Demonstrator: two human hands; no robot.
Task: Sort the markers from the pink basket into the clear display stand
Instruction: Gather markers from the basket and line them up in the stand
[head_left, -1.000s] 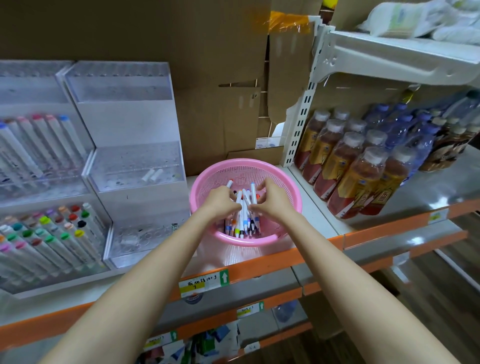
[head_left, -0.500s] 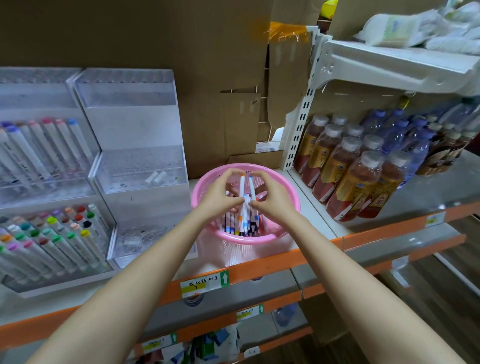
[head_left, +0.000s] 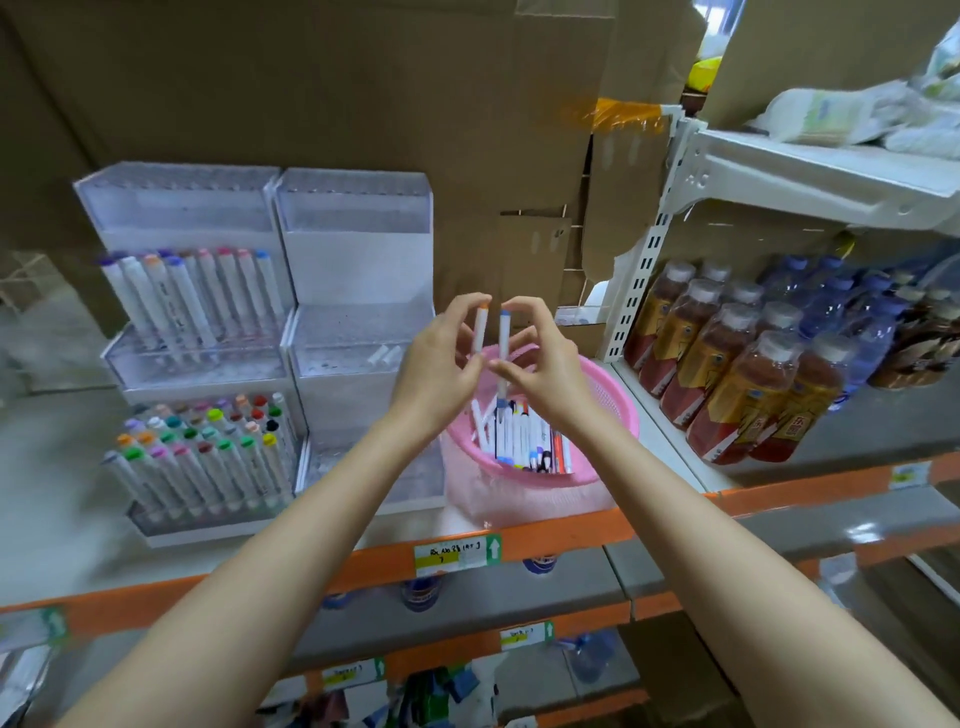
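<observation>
While left hand (head_left: 441, 366) and right hand (head_left: 543, 364) each pinch an upright marker (head_left: 480, 332), the clear display stand (head_left: 358, 270) lies leftward, nearer the left hand

drink bottles (head_left: 727, 374) right | cardboard (head_left: 311, 78) behind | price label (head_left: 457, 556) on orange shelf edge (head_left: 779, 493)

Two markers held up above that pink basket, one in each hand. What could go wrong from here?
The left hand pinches the orange-capped marker and the right hand the blue-capped marker only at the fingertips, so either might slip and drop. The pink basket sits close to the front edge of the shelf; a forearm nudge could perhaps tip it. The clear display stand lies to the left, so the right arm may have to cross over the basket.
</observation>
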